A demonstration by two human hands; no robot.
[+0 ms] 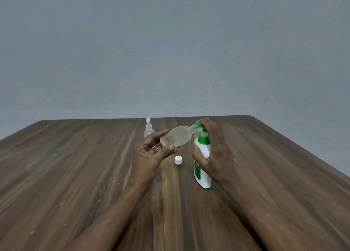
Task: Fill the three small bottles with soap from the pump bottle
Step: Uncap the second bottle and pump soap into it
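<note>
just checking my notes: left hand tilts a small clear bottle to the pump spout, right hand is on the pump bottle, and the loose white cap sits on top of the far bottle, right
Not quite. The head view shows the white cap lying on the table, between the left hand and the pump bottle. The rest holds: small clear bottle at the spout, right hand on the pump bottle.

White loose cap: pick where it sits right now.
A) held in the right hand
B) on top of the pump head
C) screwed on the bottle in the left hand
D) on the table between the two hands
D: the white cap rests on the wooden table, between the left hand and the right hand.
</note>
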